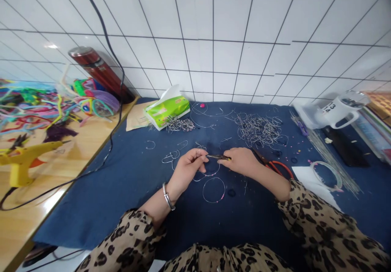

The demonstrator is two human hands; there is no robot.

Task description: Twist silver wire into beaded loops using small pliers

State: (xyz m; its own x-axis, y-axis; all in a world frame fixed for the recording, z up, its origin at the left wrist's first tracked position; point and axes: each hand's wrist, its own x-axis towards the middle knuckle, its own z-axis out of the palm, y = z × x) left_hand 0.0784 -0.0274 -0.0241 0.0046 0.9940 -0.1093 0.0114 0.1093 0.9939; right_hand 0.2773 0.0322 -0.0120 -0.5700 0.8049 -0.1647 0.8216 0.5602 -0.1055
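White wall tiles (232, 15) stand behind a blue-covered worktop (116, 190). Midway between its left and right edges, a person's left hand (186, 168) pinches thumb and forefinger together, apparently on the end of a beaded wire loop (211, 175) that hangs below both hands. The right hand (240, 160) has its fingers closed around small pliers (218, 157), tips meeting the left fingertips; whether they bite the wire is too small to tell. Nearer the front edge lies a second loop (223, 194) with pink beads. Toward the far edge are a wire tangle (259, 129) and, near the far left corner, a green tissue pack (168, 112). The held loop looks feather-light, springy and easily kinked; its beads may slide, so it is best gripped close to the wire's end.
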